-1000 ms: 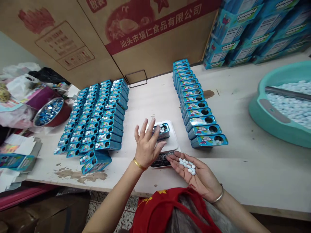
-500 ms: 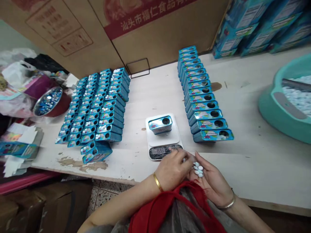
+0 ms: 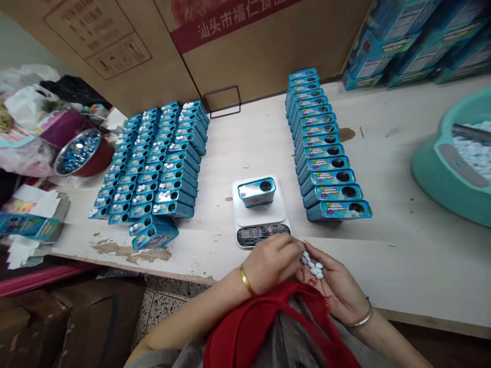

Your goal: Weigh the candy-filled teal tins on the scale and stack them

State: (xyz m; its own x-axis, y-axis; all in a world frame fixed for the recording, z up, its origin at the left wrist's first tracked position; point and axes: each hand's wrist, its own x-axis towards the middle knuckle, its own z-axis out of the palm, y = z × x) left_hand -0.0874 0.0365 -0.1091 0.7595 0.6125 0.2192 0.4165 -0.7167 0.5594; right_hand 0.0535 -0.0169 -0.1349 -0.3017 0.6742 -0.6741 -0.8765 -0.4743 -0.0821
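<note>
My right hand is cupped palm up and holds several small white candies. Bent over these candies is my left hand, its fingers closed together by the edge of the right palm; whatever they pinch is hidden. Just beyond my left hand lies a white digital scale with a lit display. On its plate stands a blue candy tin, upright, with a dark round hole in its top.
Right of the scale runs a row of blue tins with open holes. At left, several rows of tins have white candies on top. A teal tub of candies stands far right, a metal bowl far left. Cardboard backs the table.
The view has shifted slightly. My left fingers have curled further over the right palm, and the candies there lie more spread out. The scale's digits have changed; the tin stays on it.
</note>
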